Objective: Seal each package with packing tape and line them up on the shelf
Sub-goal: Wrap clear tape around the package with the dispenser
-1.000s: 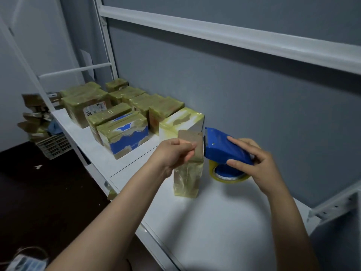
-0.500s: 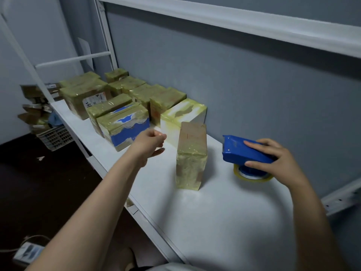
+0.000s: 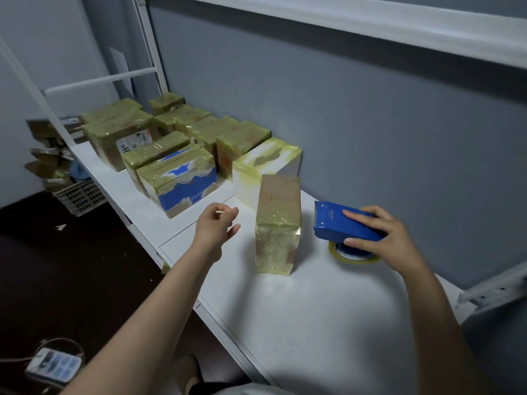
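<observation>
Package: the brown package point(image 3: 278, 226) stood upright on its narrow end near the middle of the shelf point(image 3: 328, 323). Neither hand touched it. Yellowish tape covered its lower half, and the upper part looked like bare cardboard.
Right hand: the right hand point(image 3: 382, 238) gripped the blue tape dispenser point(image 3: 342, 223) from above, at the package's 3 o'clock and a little apart from it. The toothed edge pointed toward the package, probably so the next strip could start without turning the tool. The roll seemed to rest on the shelf.
Left hand: the left hand point(image 3: 216, 226) hovered at the package's 9 o'clock, clear of it, with fingers loosely curled and holding nothing. It looked placed to steady or turn the package.
Sealed row: taped packages point(image 3: 228, 135) were lined up against the wall at 10 to 11 o'clock. The row ended with a white box point(image 3: 268, 166) just behind the standing package. A blue-and-white box point(image 3: 182, 181) sat in front of the row.
Stage: sealing of this package seemed partly done, since the bare top probably needed tape before it joined the row.
Risk: standing tall on a small base, the package could tip if the dispenser pressed on it unsupported.
Floor: a plastic basket point(image 3: 79, 195) sat at 9 o'clock and a power strip point(image 3: 54, 364) at 7 o'clock.
</observation>
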